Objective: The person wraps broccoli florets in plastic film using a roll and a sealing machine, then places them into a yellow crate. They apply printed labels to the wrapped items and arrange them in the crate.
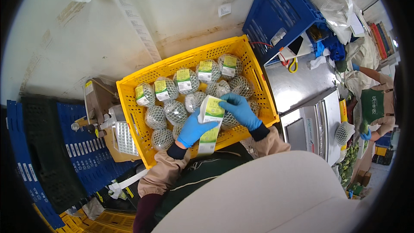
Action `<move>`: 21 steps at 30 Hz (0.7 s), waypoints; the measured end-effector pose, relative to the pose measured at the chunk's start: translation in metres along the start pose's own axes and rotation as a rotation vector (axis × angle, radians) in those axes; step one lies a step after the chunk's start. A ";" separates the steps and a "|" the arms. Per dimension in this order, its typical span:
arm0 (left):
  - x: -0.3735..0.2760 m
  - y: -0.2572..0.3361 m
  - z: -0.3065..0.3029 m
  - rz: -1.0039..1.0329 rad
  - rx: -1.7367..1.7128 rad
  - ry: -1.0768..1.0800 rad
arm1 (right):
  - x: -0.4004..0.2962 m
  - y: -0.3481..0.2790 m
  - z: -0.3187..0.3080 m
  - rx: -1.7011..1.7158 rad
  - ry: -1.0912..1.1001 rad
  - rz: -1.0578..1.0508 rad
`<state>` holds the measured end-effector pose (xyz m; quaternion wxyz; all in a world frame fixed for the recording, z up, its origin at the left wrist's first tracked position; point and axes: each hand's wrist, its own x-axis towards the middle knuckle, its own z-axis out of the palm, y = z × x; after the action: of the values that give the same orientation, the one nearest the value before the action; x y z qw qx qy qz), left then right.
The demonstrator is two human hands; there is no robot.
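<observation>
A strip of green-and-white adhesive labels [209,135] bearing print runs between my two blue-gloved hands. My left hand [195,130] grips the strip low on its left side, thumb across the front. At the strip's upper right edge, the fingers of my right hand [241,109] pinch a label. Beneath both hands stands a yellow plastic crate [190,56] holding several round items in white foam netting and clear wrap. Along the far row, netted items such as this one [186,81] carry the same kind of label; nearer ones such as this one [175,112] show none.
A label dispenser or scale [126,137] sits left of the crate, beside stacked blue crates [87,155]. To the right are a steel counter [286,85], yellow-and-red scissors [292,65] and a wrapping machine [307,129]. A co-worker in a green apron [372,106] stands at far right.
</observation>
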<state>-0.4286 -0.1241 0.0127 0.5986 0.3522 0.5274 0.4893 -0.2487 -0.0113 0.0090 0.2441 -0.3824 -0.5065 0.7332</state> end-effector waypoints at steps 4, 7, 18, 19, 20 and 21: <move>0.009 -0.008 0.002 0.233 0.110 0.121 | -0.044 0.001 0.017 -0.090 0.108 -0.027; 0.009 -0.016 0.013 -0.033 -0.093 0.047 | -0.051 0.002 0.009 -0.402 0.234 -0.234; -0.033 0.011 0.004 -0.388 -0.048 -0.252 | 0.063 0.067 -0.097 -1.525 0.274 -0.132; -0.037 0.008 0.002 -0.368 -0.131 -0.215 | 0.059 0.069 -0.103 -1.646 0.193 -0.233; -0.038 0.003 -0.001 -0.349 -0.211 -0.180 | 0.057 0.073 -0.106 -1.762 0.113 -0.336; -0.043 0.001 -0.003 -0.332 -0.289 -0.149 | 0.054 0.072 -0.100 -1.778 0.100 -0.260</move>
<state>-0.4299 -0.1650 0.0253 0.7525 0.2063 0.4568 0.4273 -0.1972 0.0582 -0.0938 -0.0388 -0.4013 -0.9149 0.0197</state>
